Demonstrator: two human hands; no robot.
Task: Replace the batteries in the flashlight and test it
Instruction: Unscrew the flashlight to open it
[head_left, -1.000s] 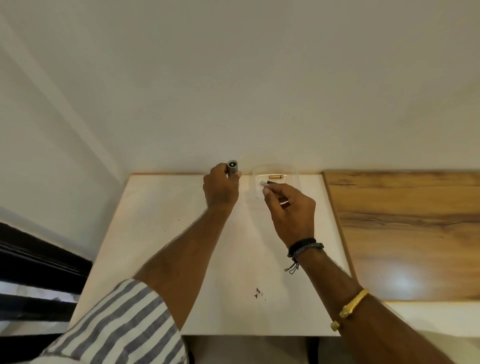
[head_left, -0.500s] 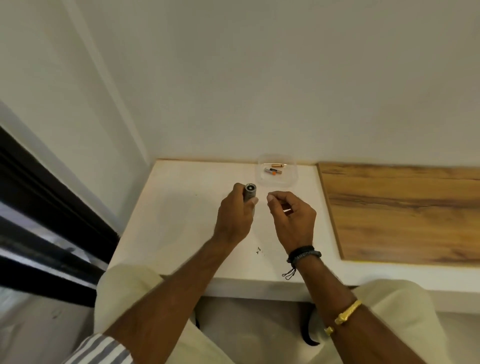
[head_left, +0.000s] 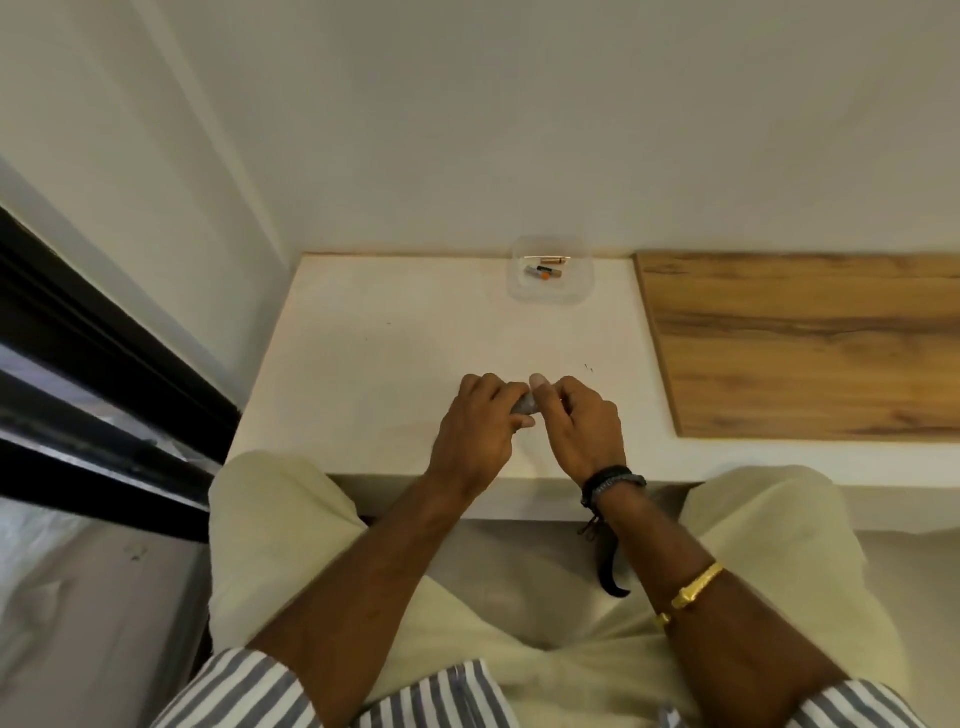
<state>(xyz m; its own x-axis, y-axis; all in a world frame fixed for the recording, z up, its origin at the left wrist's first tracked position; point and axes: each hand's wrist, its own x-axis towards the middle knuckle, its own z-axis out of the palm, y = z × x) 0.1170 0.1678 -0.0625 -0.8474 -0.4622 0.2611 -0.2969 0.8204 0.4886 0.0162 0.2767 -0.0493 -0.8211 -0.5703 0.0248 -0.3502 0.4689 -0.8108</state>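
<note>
A small grey flashlight (head_left: 525, 414) sits almost hidden inside my left hand (head_left: 480, 431), which grips it just above the white table (head_left: 374, 364) near the front edge. My right hand (head_left: 584, 428) is close against it, with curled fingers and thumb pinching the flashlight's right end. At the back of the table stands a clear plastic container (head_left: 582, 291). It holds a copper-coloured battery (head_left: 551, 259) and a black-and-orange battery (head_left: 543, 273). I cannot see whether anything small lies in my right palm.
A wooden board (head_left: 810, 343) covers the table's right side. The wall runs right behind the table and a black window frame (head_left: 104, 364) stands at the left. My knees in cream trousers (head_left: 280, 519) sit under the front edge.
My right hand left a battery in the container. Both hands then came back from the far edge to the near edge and closed together on the flashlight. The camera tilted down.
</note>
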